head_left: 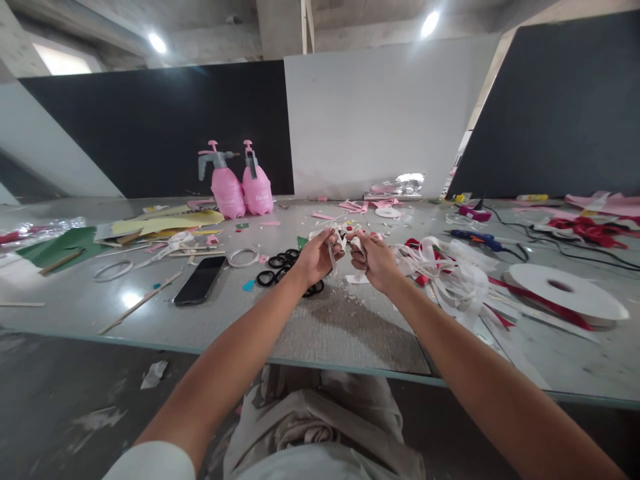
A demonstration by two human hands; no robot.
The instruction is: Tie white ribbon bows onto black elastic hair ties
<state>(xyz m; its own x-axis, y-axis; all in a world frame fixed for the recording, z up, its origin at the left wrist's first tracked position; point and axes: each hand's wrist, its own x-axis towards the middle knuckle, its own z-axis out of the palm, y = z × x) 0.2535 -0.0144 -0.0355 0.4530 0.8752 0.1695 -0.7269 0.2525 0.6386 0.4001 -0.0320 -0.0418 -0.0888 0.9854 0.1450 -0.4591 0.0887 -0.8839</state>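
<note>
White ribbon [345, 235] between both hands [345, 257]

arms: bare forearms | sleeve [150, 463]: short, white | trousers [320, 420]: beige, creased

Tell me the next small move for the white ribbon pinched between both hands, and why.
Probably draw the two ends a little apart to snug the fold. The left hand and right hand both pinch the white ribbon piece above the table, close together, with loops bunched between the fingers. Whether a knot is already formed there is too small to tell.
</note>
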